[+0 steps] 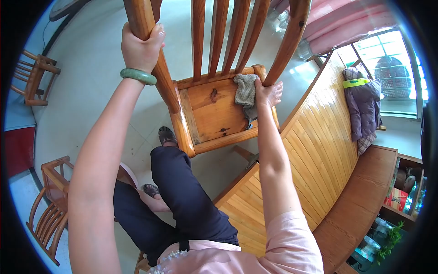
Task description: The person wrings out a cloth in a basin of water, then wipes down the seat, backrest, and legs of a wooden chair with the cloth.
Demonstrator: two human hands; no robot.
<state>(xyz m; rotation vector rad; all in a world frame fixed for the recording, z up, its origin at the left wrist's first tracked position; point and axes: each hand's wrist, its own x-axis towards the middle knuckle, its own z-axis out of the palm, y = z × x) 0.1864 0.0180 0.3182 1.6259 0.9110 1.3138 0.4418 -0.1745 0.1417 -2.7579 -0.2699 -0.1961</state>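
Note:
A wooden chair [214, 107] with a slatted back stands in front of me, its seat seen from above. My left hand [142, 48], with a green bangle at the wrist, is wrapped round the left post of the chair back. My right hand [268, 94] is closed at the foot of the right post, by the seat's corner. A grey cloth [245, 90] comes out from under its thumb and hangs over the seat's right side. The fingers of my right hand are partly hidden by the post and the hand itself.
Right of the chair is a slatted wooden bed [315, 150] with folded dark bedding [363, 109]. A brown wooden ledge [360, 201] runs along it, beside shelves with bottles. Other wooden chairs [48, 214] stand on the left. A pink curtain [344, 20] hangs upper right.

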